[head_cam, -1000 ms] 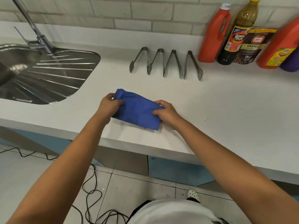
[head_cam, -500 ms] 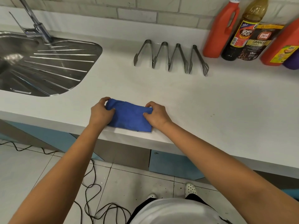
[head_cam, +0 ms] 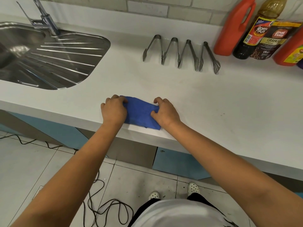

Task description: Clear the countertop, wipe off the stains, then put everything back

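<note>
A folded blue cloth (head_cam: 139, 112) lies on the white countertop (head_cam: 213, 99) at its front edge. My left hand (head_cam: 114, 109) grips the cloth's left end with curled fingers. My right hand (head_cam: 165, 111) pinches its right end. Several metal tongs (head_cam: 180, 53) lie in a row at the back of the counter. To their right stand a red jug (head_cam: 232, 28), a dark sauce bottle (head_cam: 255, 31), a brown granules pouch (head_cam: 272, 41) and another red bottle (head_cam: 290, 53).
A steel sink with drainboard (head_cam: 49, 58) and a tap (head_cam: 44, 17) fill the left of the counter. A small dark speck (head_cam: 221, 114) marks the counter to the right. Black cable (head_cam: 105, 208) lies on the tiled floor below.
Both hands have drawn the cloth toward the counter's front edge and closer together, making it more compact. The bottles and tongs have not moved.
</note>
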